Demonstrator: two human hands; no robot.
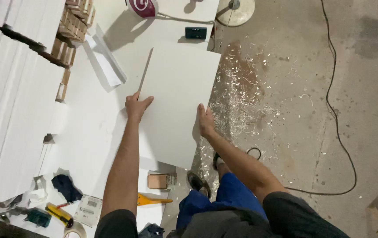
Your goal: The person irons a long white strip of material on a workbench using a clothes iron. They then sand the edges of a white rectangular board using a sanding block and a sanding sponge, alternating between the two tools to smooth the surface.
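White panel (176, 97) flat on white desk (96, 123), right part overhanging shaving-strewn floor (286, 110). Left hand (136, 106) grip pinching left edge; right hand (205, 121) grip clasping right edge. Risk: overhang tipping panel floorward.

Tape roll (75, 230) cut by the bottom edge, right fingers (201, 110) hidden behind white panel (178, 97) — label print unreadable
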